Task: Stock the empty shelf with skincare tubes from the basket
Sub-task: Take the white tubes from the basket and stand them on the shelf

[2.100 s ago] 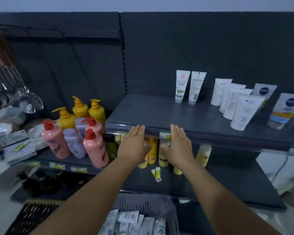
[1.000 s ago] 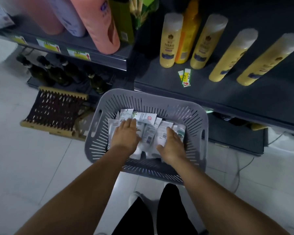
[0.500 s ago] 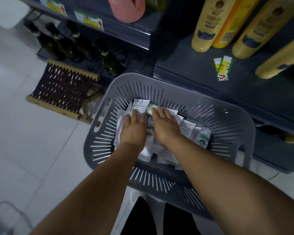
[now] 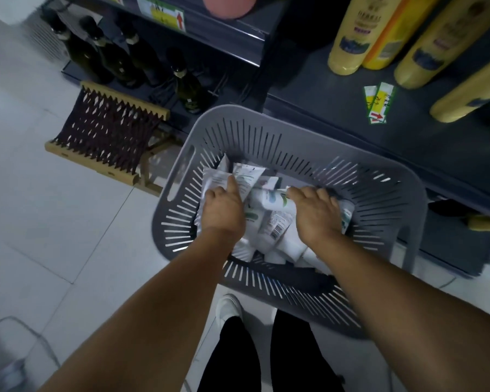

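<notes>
A grey slotted basket [image 4: 294,131] stands on the floor in front of the shelving, holding several white skincare tubes [image 4: 277,230]. Both my hands are inside it. My left hand [image 4: 224,206] pinches a white tube [image 4: 246,176] at the basket's left side, with the thumb lying along the top of it. My right hand [image 4: 316,210] has its fingers curled down around a white tube with green print [image 4: 269,200]. The fingertips of both hands are hidden among the tubes. The shelf being stocked is out of view above.
Yellow bottles [image 4: 348,38] lie on the dark low shelf behind the basket, beside loose price tags [image 4: 378,106]. Dark glass bottles [image 4: 188,89] stand at the bottom left. A woven folding stool [image 4: 105,128] sits on the white tiles. My legs and a shoe [image 4: 228,306] are below.
My hands have moved apart inside the basket. The right hand shifted right and curled onto a tube, and the left thumb came down onto another. The view is closer to the basket.
</notes>
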{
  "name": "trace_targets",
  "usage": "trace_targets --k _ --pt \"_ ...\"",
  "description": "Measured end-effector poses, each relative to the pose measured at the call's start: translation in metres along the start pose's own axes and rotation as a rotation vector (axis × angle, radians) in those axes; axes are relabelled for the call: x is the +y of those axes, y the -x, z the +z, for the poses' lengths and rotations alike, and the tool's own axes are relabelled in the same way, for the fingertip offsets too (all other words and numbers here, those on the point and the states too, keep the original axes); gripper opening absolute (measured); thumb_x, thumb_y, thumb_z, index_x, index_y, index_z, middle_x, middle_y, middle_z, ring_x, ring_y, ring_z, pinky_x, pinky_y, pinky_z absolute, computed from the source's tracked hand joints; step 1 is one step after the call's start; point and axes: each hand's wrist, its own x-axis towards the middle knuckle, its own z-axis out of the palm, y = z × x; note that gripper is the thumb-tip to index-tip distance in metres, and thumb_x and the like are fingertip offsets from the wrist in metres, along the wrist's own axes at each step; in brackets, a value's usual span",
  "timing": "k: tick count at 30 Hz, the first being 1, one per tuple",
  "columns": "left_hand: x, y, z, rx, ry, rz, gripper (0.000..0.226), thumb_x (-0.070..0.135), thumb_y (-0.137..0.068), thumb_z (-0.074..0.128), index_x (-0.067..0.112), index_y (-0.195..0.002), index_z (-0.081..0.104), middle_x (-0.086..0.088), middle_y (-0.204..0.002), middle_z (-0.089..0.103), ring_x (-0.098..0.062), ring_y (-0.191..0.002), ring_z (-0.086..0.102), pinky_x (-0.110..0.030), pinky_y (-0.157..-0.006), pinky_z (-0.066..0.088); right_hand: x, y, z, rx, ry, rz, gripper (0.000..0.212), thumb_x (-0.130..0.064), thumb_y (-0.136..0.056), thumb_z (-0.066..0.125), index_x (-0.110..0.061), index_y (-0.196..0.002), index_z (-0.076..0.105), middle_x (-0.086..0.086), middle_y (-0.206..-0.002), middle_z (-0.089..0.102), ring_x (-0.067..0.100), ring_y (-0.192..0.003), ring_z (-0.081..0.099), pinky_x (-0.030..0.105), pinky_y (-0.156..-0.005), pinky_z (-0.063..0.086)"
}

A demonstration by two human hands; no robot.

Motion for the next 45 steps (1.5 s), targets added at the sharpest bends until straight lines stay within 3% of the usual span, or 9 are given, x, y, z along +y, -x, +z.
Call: trace_targets --k 6,8,11,16,22,26,33,39,45 --pt "0.001 -0.001 -0.003 -0.039 0.041 -0.015 0.046 0.016 -0.093 0.044 0.007 -0.137 0.032 -0.02 -0.133 0.048 -0.036 -0.124 0.043 -0.04 -0.103 0.035 -0.02 0.017 0.007 -0.037 -0.376 0.155 0.034 -0.007 -0.089 0.047 -0.02 -0.118 0.06 0.003 -0.143 0.035 0.028 -0.134 0.023 0.034 -0.11 0.027" --pt "0.006 -0.001 -0.003 -0.056 0.07 0.014 0.046 0.016 -0.093 0.047 0.009 -0.137 0.033 -0.019 -0.127 0.053 -0.035 -0.119 0.05 -0.039 -0.098 0.039 -0.034 0.017 0.008 0.019 -0.519 0.333 0.043 -0.022 -0.092 0.055 -0.015 -0.134 0.046 0.008 -0.153 0.018 0.029 -0.141 0.012 0.038 -0.115 0.023" --pt "0.015 -0.001 -0.001 -0.08 0.138 0.01 0.057 0.016 -0.092 0.054 0.008 -0.142 0.026 -0.02 -0.128 0.053 -0.036 -0.118 0.053 -0.04 -0.095 0.043 -0.045 0.016 0.003 0.029 -0.711 0.606 0.093 -0.029 -0.084 0.07 -0.01 -0.15 0.007 0.014 -0.158 -0.007 0.033 -0.145 0.001 0.039 -0.116 0.021" --pt "0.02 0.001 -0.001 -0.077 0.123 -0.026 0.056 0.016 -0.092 0.054 -0.002 -0.139 0.029 -0.021 -0.133 0.049 -0.033 -0.122 0.051 -0.037 -0.097 0.043 -0.045 0.015 0.005 -0.061 -0.886 0.85 0.118 -0.024 -0.076 0.079 -0.014 -0.15 -0.013 0.016 -0.157 -0.001 0.041 -0.141 0.013 0.045 -0.112 0.029" --pt "0.015 0.007 -0.005 -0.067 0.229 -0.056 0.045 0.018 -0.086 0.061 0.001 -0.125 0.048 -0.017 -0.126 0.057 -0.03 -0.116 0.057 -0.033 -0.091 0.047 -0.054 0.01 0.018 -0.07 -0.767 0.715 0.07 -0.01 -0.088 0.064 -0.003 -0.145 0.023 0.017 -0.143 0.044 0.035 -0.129 0.044 0.038 -0.101 0.043" --pt "0.006 0.018 -0.012 -0.016 0.403 -0.057 0.039 0.022 -0.083 0.066 0.005 -0.117 0.056 -0.012 -0.116 0.064 -0.028 -0.107 0.061 -0.033 -0.086 0.049 -0.049 0.022 0.006 -0.017 -0.858 0.546 0.03 -0.018 -0.087 0.065 -0.009 -0.116 0.062 0.008 -0.12 0.066 0.026 -0.106 0.064 0.026 -0.075 0.048" --pt "0.01 0.063 -0.077 0.151 0.731 0.077 0.028 0.016 -0.078 0.069 0.012 -0.101 0.053 -0.002 -0.089 0.061 -0.022 -0.082 0.058 -0.025 -0.069 0.04 -0.042 0.062 -0.073 0.257 -1.126 0.423 0.021 -0.019 -0.09 0.059 -0.013 -0.11 0.065 0.005 -0.11 0.07 0.022 -0.094 0.066 0.034 -0.082 0.053" --pt "0.031 0.109 -0.158 0.289 0.897 0.28 0.041 0.013 -0.08 0.072 0.017 -0.116 0.053 0.013 -0.08 0.057 -0.005 -0.073 0.055 -0.02 -0.069 0.04 -0.041 0.11 -0.169 0.556 -1.184 0.235 0.024 -0.02 -0.093 0.056 -0.013 -0.116 0.06 0.002 -0.11 0.068 0.018 -0.096 0.064 0.037 -0.085 0.053" --pt "0.063 0.145 -0.236 0.437 0.978 0.475 0.051 0.013 -0.076 0.077 0.017 -0.12 0.053 0.009 -0.101 0.064 -0.008 -0.087 0.06 -0.021 -0.078 0.047 -0.024 0.152 -0.262 0.794 -1.192 0.08 0.014 -0.016 -0.094 0.056 -0.019 -0.107 0.058 -0.008 -0.1 0.063 0.012 -0.092 0.063 0.034 -0.081 0.054"
